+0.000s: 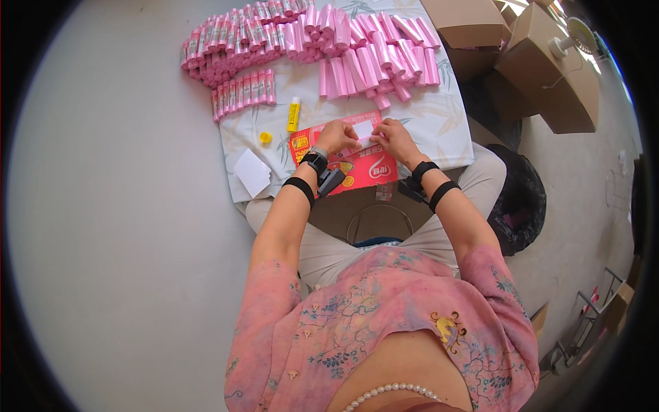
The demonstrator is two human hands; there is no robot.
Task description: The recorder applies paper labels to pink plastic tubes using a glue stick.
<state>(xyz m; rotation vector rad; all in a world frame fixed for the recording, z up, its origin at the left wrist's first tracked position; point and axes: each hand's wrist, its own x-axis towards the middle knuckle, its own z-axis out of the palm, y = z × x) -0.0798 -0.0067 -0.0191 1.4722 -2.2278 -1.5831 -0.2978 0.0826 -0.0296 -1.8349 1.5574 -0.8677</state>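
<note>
Over a red printed sheet of card [374,172], my left hand [336,137] and my right hand [398,141] are both closed, pinching a small white paper slip [363,129] from either side. Something pale pink shows just under the slip, partly hidden by my fingers; I cannot tell its full shape. A yellow glue stick [294,115] stands or lies beyond my left hand, its yellow cap [266,138] apart from it to the left. Left of the red card lies a stack of white paper slips [252,173].
Plain pink rolls [371,65] are heaped at the table's far side. Pink rolls with labels [230,38] are piled at far left, with a row of labelled rolls [244,94] nearer. Cardboard boxes [549,69], a small fan [580,36] and a black bag [518,206] stand on the right.
</note>
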